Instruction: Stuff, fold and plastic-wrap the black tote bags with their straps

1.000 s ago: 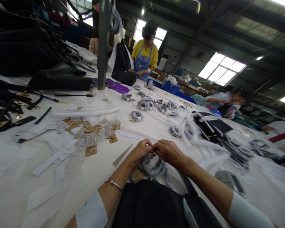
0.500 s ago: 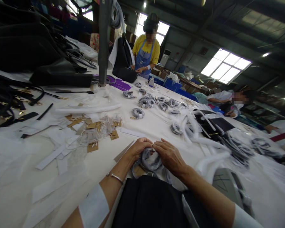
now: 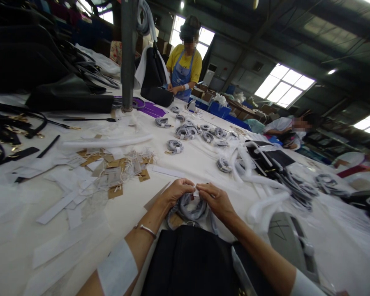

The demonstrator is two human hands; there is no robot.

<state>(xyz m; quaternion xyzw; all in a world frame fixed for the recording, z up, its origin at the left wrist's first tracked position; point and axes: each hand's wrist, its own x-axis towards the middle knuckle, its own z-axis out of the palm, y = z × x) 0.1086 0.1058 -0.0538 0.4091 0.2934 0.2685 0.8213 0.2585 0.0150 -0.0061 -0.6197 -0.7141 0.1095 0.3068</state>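
Note:
A coiled strap (image 3: pixel 193 213) in grey, shiny wrapping stands in front of me, just behind a black bag (image 3: pixel 188 259). My left hand (image 3: pixel 179 191) is closed in a pinch at the coil's upper left. At its upper right, the fingers of my right hand (image 3: pixel 215 199) are pressed together, almost meeting the left fingertips. A small white slip (image 3: pixel 196 191) shows between the two hands at the top of the coil. The fingertips partly cover what they grip.
Several wrapped strap coils (image 3: pixel 174 146) lie farther back. Brown tags (image 3: pixel 115 191) and paper strips (image 3: pixel 61 205) spread to the left. White foam tubes (image 3: pixel 259 185) and a grey device (image 3: pixel 285 242) lie right. A post (image 3: pixel 127 57) rises at left; a co-worker (image 3: pixel 185 65) stands beyond.
My fingertips have moved slightly apart at the top of the coil, and the white slip between them now shows. The whole view has shifted a little.

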